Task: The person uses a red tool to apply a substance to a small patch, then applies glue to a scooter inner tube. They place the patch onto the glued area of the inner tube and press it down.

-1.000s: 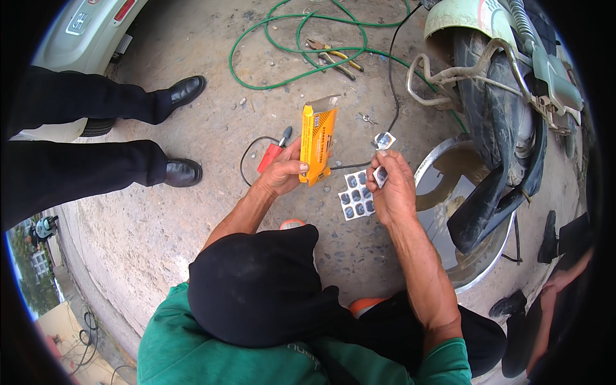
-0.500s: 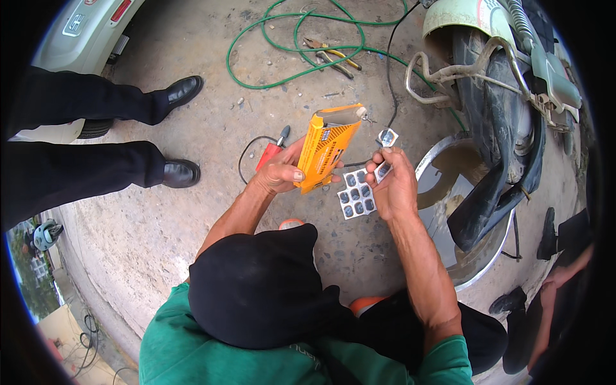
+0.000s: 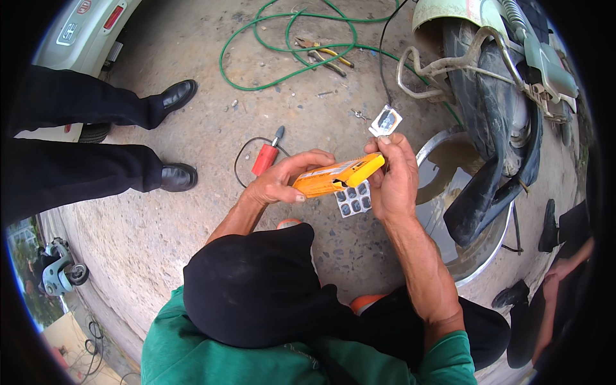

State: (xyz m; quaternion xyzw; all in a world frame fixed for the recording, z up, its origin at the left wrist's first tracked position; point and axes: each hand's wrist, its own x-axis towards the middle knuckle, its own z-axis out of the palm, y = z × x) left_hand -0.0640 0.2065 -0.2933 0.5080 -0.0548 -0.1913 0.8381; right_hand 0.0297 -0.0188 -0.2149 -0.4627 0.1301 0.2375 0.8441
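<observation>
My left hand [image 3: 289,178] is wrapped round a flat orange-yellow cardboard box [image 3: 330,177]. The box lies on its side in the air, its yellow end flap folded over. At that end, my right hand [image 3: 396,176] touches the box and pinches a tube patch [image 3: 385,120] that sticks up past the fingertips. The patch is a dark oval on a white square backing. Below the box, a sheet of tube patches [image 3: 353,202] lies on the ground, its upper part hidden by the box.
A basin of murky water [image 3: 443,247] stands at the right, with a black inner tube [image 3: 478,212] hanging into it from a motorcycle. A red corded tool [image 3: 265,159], pliers [image 3: 327,56], keys [image 3: 359,115] and a green hose [image 3: 221,61] lie around. Someone's black shoes [image 3: 178,177] are left.
The box has tipped from upright with its mouth open to lying sideways with the flap folded over. My right hand has come against its end, with the patch raised farther away from me.
</observation>
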